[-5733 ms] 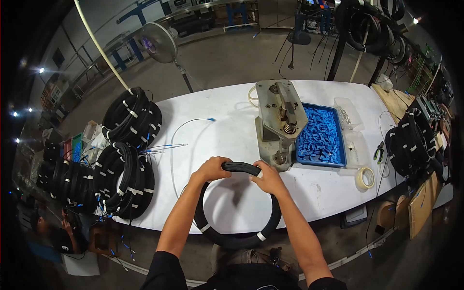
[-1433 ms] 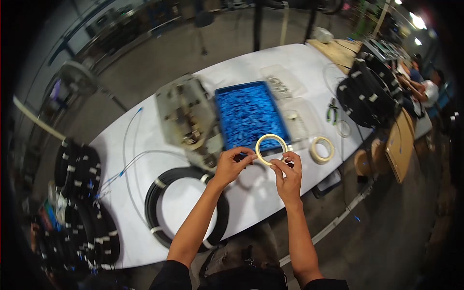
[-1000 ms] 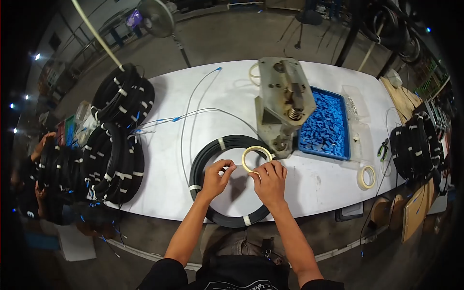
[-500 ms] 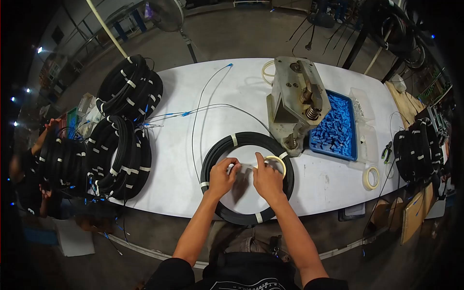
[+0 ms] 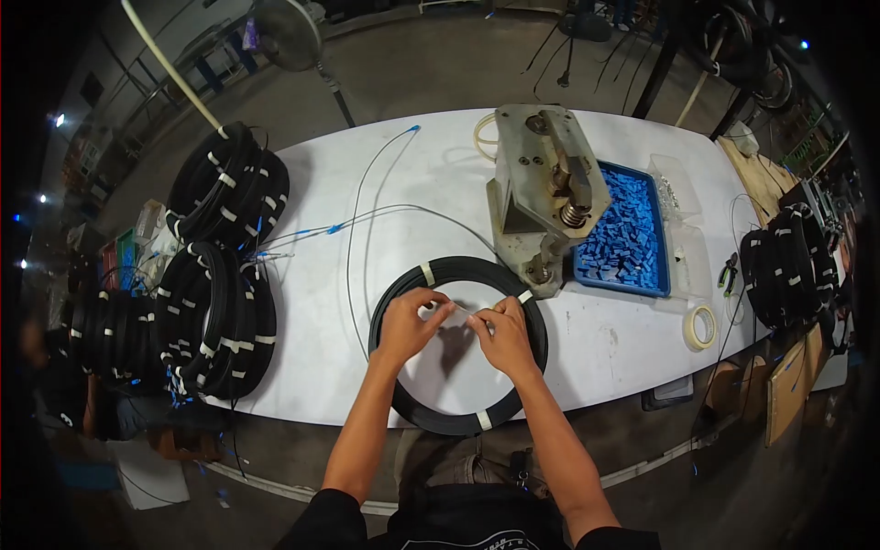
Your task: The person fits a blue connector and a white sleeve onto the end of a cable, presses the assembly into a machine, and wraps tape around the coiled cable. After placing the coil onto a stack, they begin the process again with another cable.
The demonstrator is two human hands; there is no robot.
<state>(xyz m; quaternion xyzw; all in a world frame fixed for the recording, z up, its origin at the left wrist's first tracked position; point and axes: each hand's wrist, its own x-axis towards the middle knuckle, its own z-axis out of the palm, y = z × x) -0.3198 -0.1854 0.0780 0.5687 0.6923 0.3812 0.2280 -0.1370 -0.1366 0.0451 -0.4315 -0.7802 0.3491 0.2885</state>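
A black cable coil [image 5: 431,419] bound with pale tape bands lies flat on the white table in front of me. Over its open middle, my left hand [image 5: 410,323] pinches one end of a short, thin pale strip of tape [image 5: 463,310]. The other end sits between the closed fingers of my right hand [image 5: 503,335], near the coil's right inner side. The tape roll seen earlier by the right hand does not show now. From the coil, a thin cable runs to a blue connector [image 5: 415,128] at the far edge.
A metal press [image 5: 541,174] stands beyond the coil, beside a blue tray [image 5: 666,275] of small blue parts. Another tape roll [image 5: 700,328] and pliers [image 5: 728,275] lie right. Bound black coils [image 5: 220,321] are stacked left. A person's arm shows at far left.
The cream tape roll by my right hand has gone out of sight. My right hand has turned, and both hands stay close with the strip between them. The whole view has shifted slightly.
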